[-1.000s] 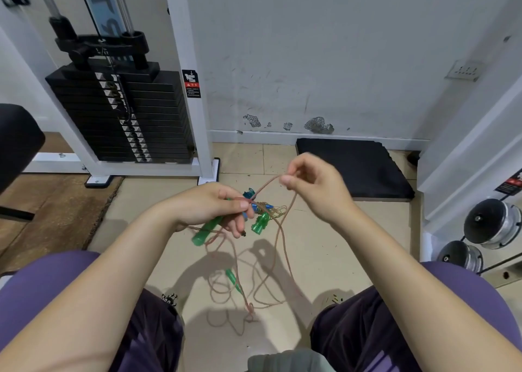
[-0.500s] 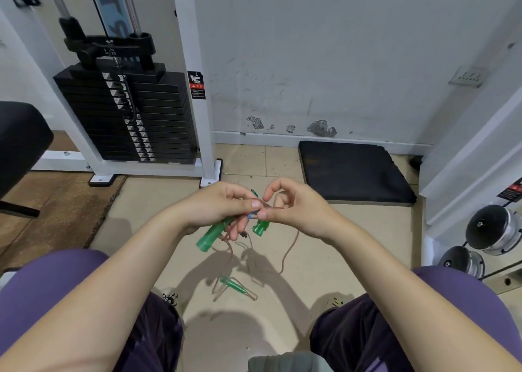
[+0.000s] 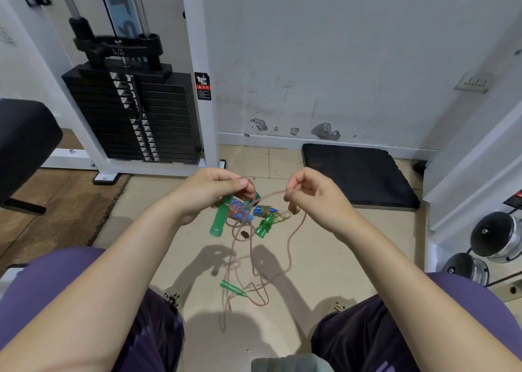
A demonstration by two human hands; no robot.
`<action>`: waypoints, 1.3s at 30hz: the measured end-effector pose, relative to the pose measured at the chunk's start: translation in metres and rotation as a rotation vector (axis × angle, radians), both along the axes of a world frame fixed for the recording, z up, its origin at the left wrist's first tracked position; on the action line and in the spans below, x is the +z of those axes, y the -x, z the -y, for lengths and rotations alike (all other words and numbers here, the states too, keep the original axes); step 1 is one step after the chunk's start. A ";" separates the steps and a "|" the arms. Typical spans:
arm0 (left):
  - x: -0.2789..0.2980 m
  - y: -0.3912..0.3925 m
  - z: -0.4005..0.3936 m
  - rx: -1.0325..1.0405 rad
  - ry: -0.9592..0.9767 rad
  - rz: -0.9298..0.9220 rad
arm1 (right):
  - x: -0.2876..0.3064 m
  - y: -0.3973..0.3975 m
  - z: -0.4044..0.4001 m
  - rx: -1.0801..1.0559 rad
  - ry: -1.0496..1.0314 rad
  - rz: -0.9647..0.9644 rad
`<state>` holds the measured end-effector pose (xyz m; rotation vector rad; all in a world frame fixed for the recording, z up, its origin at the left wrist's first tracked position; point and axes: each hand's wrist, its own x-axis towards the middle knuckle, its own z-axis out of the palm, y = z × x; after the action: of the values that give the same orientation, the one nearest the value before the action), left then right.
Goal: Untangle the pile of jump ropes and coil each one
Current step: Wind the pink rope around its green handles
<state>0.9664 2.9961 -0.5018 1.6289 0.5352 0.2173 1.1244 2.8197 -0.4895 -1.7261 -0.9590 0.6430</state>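
Note:
My left hand [image 3: 210,192] grips a green jump-rope handle [image 3: 219,219] together with a bunch of pinkish-brown cord. My right hand [image 3: 313,195] pinches a strand of that pinkish-brown rope [image 3: 296,230], stretched between the two hands. The cord hangs in loose loops down to the floor, where a second slim green handle [image 3: 232,287] lies. On the floor below my hands sit coiled ropes: blue handles [image 3: 264,210] wrapped with a yellowish cord and a pair of green handles [image 3: 264,226].
A weight-stack machine [image 3: 132,117] with white frame stands at the back left. A black mat [image 3: 356,174] lies against the wall on the right. Chrome dumbbells [image 3: 494,236] rest at far right. My knees flank the tiled floor [image 3: 324,258].
My right hand has moved away to the right from my left hand, drawing a strand of pinkish-brown cord out. More loops hang to the floor than half a second ago.

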 end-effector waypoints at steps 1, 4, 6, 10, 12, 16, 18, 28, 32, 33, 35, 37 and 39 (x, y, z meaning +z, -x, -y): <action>-0.001 -0.001 0.002 0.016 0.042 0.043 | 0.001 0.000 0.001 0.027 -0.002 -0.070; -0.005 -0.006 0.011 0.022 0.192 0.153 | -0.003 0.002 0.000 0.127 0.079 -0.078; -0.008 -0.009 0.014 0.052 0.258 0.227 | -0.007 0.005 -0.002 0.194 0.174 0.034; -0.008 -0.012 0.009 0.188 0.380 0.423 | -0.011 0.007 -0.002 0.267 0.271 0.136; -0.008 -0.012 0.007 0.212 0.393 0.444 | -0.011 0.008 -0.003 0.235 0.250 0.127; -0.015 -0.014 0.016 0.053 0.276 0.268 | -0.011 0.009 -0.004 0.145 0.188 0.078; -0.019 -0.015 0.022 -0.025 0.187 0.172 | -0.012 0.010 -0.004 0.120 0.188 0.069; -0.020 -0.017 0.029 0.062 0.144 0.237 | -0.018 0.012 -0.007 0.152 0.237 0.158; -0.019 -0.015 0.031 0.117 0.039 0.228 | -0.016 0.013 -0.006 0.214 0.237 0.110; -0.019 -0.015 0.030 0.141 -0.011 0.219 | -0.016 0.013 -0.006 0.216 0.247 0.117; -0.020 -0.015 0.028 0.180 -0.071 0.191 | -0.016 0.013 -0.006 0.204 0.269 0.146; -0.020 -0.015 0.028 0.200 -0.047 0.176 | -0.015 0.012 -0.005 0.222 0.300 0.173; -0.021 -0.014 0.027 0.226 -0.003 0.195 | -0.012 0.011 -0.003 0.275 0.372 0.221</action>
<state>0.9809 2.9690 -0.5223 1.5292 0.5679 0.5386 1.1135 2.8222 -0.5015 -2.0409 -1.3106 0.8641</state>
